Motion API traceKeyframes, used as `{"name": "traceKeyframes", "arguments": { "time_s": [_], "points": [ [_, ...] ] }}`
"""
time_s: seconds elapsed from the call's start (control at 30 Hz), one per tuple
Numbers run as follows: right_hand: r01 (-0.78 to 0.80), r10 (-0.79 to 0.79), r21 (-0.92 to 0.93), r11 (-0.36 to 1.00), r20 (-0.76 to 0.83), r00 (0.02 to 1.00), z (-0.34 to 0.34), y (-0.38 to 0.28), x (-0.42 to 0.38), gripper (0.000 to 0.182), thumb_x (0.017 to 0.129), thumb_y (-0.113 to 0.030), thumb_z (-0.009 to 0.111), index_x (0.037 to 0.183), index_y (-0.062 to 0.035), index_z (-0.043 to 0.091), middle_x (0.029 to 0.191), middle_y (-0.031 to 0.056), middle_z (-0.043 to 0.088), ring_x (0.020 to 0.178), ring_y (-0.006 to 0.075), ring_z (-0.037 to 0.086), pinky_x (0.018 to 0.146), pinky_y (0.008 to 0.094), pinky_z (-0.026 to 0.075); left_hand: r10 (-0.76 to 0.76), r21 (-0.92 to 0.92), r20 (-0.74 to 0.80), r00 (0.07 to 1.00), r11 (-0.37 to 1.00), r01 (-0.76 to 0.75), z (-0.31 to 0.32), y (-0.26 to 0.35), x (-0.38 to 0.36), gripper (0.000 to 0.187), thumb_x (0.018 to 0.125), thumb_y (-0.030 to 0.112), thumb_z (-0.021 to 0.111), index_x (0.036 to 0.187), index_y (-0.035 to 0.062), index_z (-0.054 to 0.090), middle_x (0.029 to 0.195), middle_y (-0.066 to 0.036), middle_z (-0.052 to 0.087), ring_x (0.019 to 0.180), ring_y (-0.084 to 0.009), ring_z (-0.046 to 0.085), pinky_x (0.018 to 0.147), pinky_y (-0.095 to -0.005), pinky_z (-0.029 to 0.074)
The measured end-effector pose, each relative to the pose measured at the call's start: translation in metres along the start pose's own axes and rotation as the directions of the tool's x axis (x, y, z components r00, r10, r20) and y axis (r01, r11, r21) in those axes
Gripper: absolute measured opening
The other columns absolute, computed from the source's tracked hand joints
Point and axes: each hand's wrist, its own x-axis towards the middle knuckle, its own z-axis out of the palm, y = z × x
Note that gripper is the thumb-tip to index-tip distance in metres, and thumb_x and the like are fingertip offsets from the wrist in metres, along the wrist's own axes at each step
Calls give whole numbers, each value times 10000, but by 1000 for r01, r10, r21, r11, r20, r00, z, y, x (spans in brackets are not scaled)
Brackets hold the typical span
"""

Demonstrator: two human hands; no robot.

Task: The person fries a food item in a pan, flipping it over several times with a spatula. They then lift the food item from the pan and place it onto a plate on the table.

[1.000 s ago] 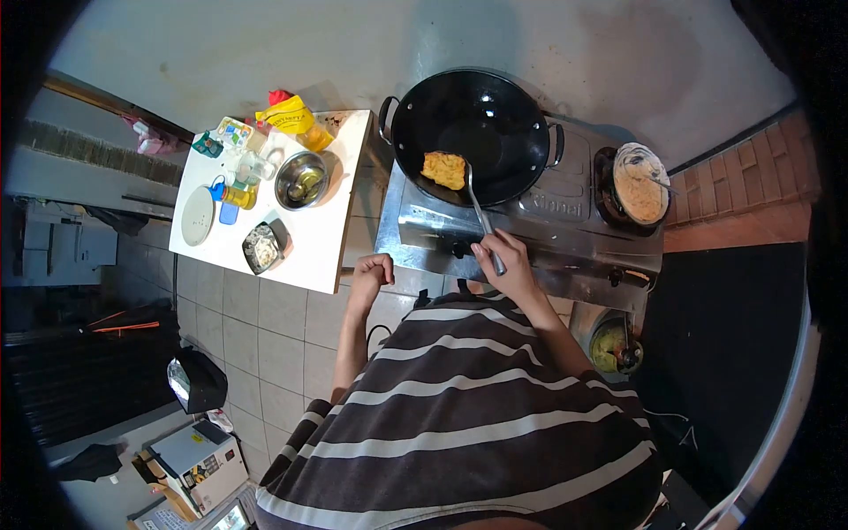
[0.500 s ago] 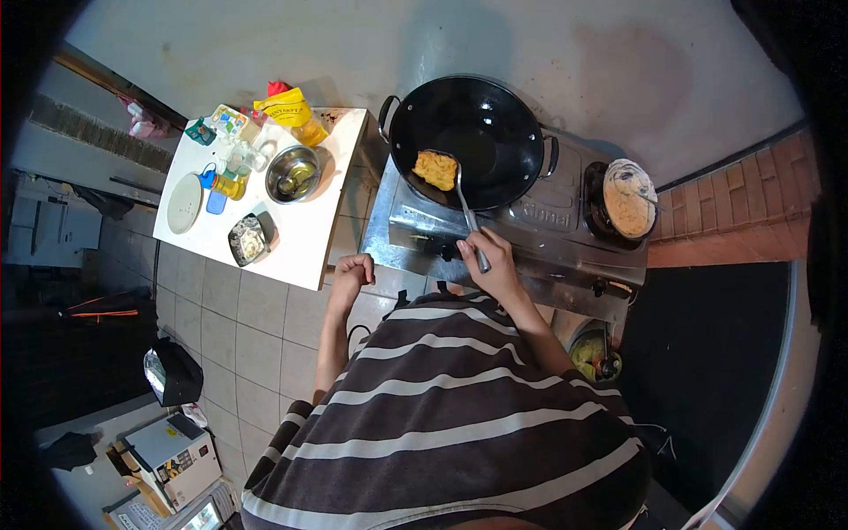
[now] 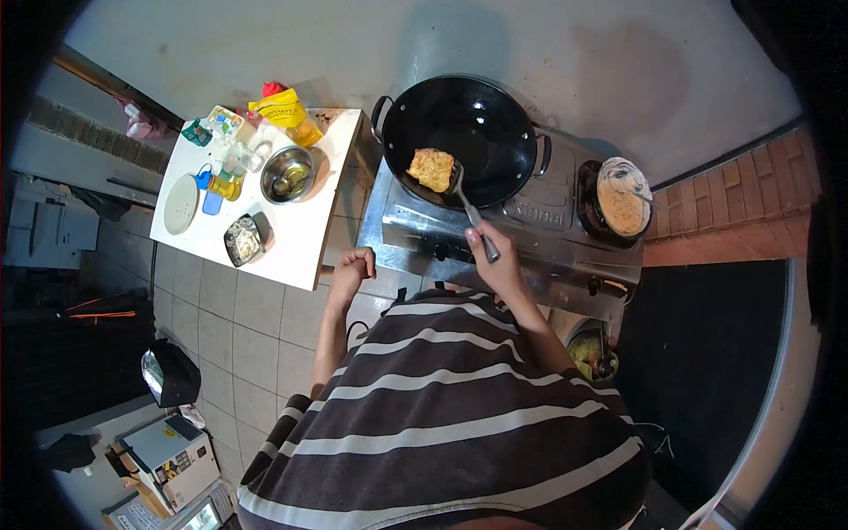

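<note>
My right hand (image 3: pixel 499 256) is closed round the grey handle of a metal spatula (image 3: pixel 472 212). The spatula's head meets the right edge of a golden-brown fried egg piece (image 3: pixel 431 170), at the near left side of a black wok (image 3: pixel 495 132). How far the head reaches under the egg is hidden. The wok sits on the left burner of a steel gas stove (image 3: pixel 530 212). Left of the stove front, my left hand (image 3: pixel 353 265) hangs with its fingers curled in and nothing visible in them.
On the right burner stands a pan or bowl (image 3: pixel 624 208) of pale orange food. A white table (image 3: pixel 291 252) at left bears a steel bowl (image 3: pixel 289 174), a small dark dish (image 3: pixel 245 240), a pale plate (image 3: pixel 182 204) and a yellow oil pouch (image 3: pixel 283 109). A pot (image 3: pixel 583 349) stands low at right.
My right hand has lowered and tilted the spatula handle slightly towards me and right. The egg has shifted a little within the wok. The whole view has slid slightly left.
</note>
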Motion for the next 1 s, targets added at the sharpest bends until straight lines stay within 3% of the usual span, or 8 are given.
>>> {"name": "traceKeyframes", "arguments": {
  "time_s": [0.1,0.23,0.33,0.4,0.5,0.87,1.0],
  "points": [
    [-37,42,98,995,-49,998,1,10,0,270,974,-213,577,816,1,527,630,106,414,591,126,399,558,300,377,-9,19,-15,1000,1000,9,3,4,-3,214,701,-48,344,579,35,498,585,-29,504,555,-86,443,533,-225,326],
    [-130,136,191,973,-23,990,-4,12,0,264,973,-211,579,820,-1,528,622,98,420,580,133,399,561,305,383,-33,27,-20,999,999,34,4,2,-4,216,696,-57,341,580,35,498,588,-28,502,558,-86,450,524,-221,325],
    [-126,130,160,979,-10,991,-7,6,-2,254,970,-189,577,819,9,523,637,106,439,580,158,417,571,315,389,-23,29,-15,1000,999,24,7,5,-7,215,690,-63,342,580,34,498,588,-29,502,559,-86,451,518,-219,322],
    [11,-3,114,993,-67,998,-6,7,-4,242,962,-161,576,814,21,516,667,128,465,589,208,446,580,326,394,-33,40,0,999,999,33,4,3,-5,216,710,-58,353,585,46,495,596,-29,500,576,-96,475,542,-220,341],
    [34,-30,93,995,-45,999,-3,11,-9,227,950,-133,578,807,29,511,694,146,484,604,262,462,586,333,395,-46,62,14,999,997,45,4,2,-4,212,724,-52,368,589,57,489,604,-29,493,591,-109,494,563,-225,358],
    [145,-142,20,989,-108,984,1,18,-11,198,928,-115,590,806,27,522,711,159,513,626,342,517,586,373,411,-34,4,-7,999,999,34,5,-2,-3,209,696,-64,350,580,27,498,583,-30,500,550,-87,448,511,-220,308],
    [153,-152,4,988,-93,984,3,16,-10,182,926,-110,584,815,21,525,705,162,502,621,342,512,578,377,407,-53,82,17,998,995,52,1,1,-5,184,688,-57,369,582,48,476,605,-26,472,590,-120,471,563,-230,360]
  ]
}}
